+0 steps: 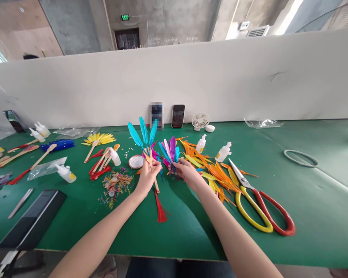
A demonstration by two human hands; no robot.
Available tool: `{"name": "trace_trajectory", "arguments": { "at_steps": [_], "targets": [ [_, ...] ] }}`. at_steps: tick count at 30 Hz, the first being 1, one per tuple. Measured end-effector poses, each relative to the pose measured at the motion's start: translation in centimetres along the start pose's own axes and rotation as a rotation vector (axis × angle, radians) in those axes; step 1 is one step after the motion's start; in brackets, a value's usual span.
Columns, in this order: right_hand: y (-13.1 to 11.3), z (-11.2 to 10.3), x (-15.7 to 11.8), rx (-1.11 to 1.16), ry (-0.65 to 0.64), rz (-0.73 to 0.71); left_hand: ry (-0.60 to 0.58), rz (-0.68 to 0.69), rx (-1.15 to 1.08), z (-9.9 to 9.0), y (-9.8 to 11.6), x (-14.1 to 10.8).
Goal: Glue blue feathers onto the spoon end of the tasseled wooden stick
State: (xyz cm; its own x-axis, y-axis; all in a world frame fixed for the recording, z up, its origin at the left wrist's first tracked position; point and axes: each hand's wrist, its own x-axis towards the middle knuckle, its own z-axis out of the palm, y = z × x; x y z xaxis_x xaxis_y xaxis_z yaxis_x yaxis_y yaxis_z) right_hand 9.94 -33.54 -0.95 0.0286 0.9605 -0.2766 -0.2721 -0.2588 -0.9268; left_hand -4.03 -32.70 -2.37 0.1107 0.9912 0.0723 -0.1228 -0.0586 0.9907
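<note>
My left hand (pixel 149 173) is closed around a wooden fan handle (pixel 156 186) with a red tassel (pixel 161 210) hanging from its lower end. Turquoise feathers (pixel 143 130) spread upward from the top of that handle. Just to the right, my right hand (pixel 187 170) has its fingers closed on a bunch of purple, pink and blue feathers (pixel 171 150); how many it grips is hidden. Behind my left hand is a small white dish (pixel 135 161). Orange and yellow feathers (pixel 220 173) lie in a loose pile beside my right hand.
Large scissors (pixel 255 193) with yellow and red handles lie right. White glue bottles (pixel 223 151) stand about. At left are a yellow feather fan (pixel 100 139), a blue feather fan (pixel 60 145), feather scraps (pixel 116 185) and a black box (pixel 34 216). A white partition (pixel 104 88) borders the green table (pixel 185 235).
</note>
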Motion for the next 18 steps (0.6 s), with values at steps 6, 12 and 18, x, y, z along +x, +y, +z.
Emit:
{"name": "trace_trajectory", "arguments": {
  "at_steps": [6,12,18],
  "targets": [
    [0.6,0.9,-0.3,0.06,-0.201,0.03,0.057,0.085,0.123,-0.1,0.2,-0.3],
    [1.2,1.2,-0.3,0.102,-0.194,0.0,0.109,0.089,0.211,-0.3,0.5,-0.3],
    [1.6,1.4,0.0,0.127,-0.122,-0.028,0.141,0.116,0.237,-0.3,0.7,-0.4]
  ]
}}
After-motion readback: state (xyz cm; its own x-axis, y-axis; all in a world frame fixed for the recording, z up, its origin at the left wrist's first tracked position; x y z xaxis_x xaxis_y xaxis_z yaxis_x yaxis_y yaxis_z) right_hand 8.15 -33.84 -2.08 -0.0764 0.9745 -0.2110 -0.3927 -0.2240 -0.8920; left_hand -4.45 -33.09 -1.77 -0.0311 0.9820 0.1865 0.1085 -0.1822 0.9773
